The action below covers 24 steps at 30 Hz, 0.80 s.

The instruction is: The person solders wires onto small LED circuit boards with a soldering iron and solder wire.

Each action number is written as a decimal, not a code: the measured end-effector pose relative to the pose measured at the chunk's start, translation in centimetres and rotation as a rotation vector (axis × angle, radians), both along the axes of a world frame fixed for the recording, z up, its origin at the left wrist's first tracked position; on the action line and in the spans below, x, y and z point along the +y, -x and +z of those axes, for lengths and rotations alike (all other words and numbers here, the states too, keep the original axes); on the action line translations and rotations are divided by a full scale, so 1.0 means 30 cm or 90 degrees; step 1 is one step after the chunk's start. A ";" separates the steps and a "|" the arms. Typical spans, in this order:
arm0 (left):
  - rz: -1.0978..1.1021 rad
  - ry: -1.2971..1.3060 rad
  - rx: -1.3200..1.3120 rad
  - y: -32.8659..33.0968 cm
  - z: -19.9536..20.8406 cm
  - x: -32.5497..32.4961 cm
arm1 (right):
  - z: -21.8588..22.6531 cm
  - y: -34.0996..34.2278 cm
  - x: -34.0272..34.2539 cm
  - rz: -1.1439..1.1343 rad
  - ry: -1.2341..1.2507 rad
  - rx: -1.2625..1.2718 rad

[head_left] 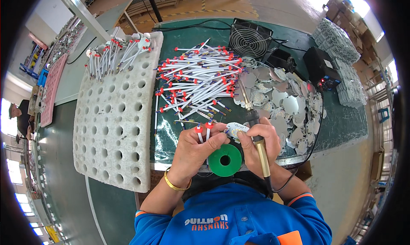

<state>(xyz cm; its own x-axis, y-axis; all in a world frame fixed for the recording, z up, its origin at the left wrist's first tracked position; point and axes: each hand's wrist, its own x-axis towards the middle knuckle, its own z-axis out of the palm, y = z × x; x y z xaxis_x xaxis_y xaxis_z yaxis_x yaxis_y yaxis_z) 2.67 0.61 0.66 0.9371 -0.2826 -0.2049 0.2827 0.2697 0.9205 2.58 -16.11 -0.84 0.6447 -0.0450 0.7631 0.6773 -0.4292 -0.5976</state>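
My left hand (194, 149) is closed around two white-sleeved wires (208, 130) with red collars, which stick up between its fingers. My right hand (265, 144) grips a soldering iron (261, 157), its metal tip pointing away from me over the table. The right thumb and fingers also pinch a small round circuit board (235, 129), white with yellowish spots, at the left fingertips. Whether a wire end touches the board is too small to tell. Just below the hands is a green spool (225, 160) at the table's near edge.
Many white-sleeved wires (196, 80) with red collars lie heaped ahead. Loose silvery discs (294, 104) cover the right side. Behind stand a black fan (251, 39) and a black control box (321, 68) with a cord. Left, a holed foam board (109, 125) holds wired discs (143, 43).
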 end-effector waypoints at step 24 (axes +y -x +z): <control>0.041 -0.164 -0.152 0.026 -0.023 -0.040 | -0.042 0.044 0.020 -0.015 -0.045 0.016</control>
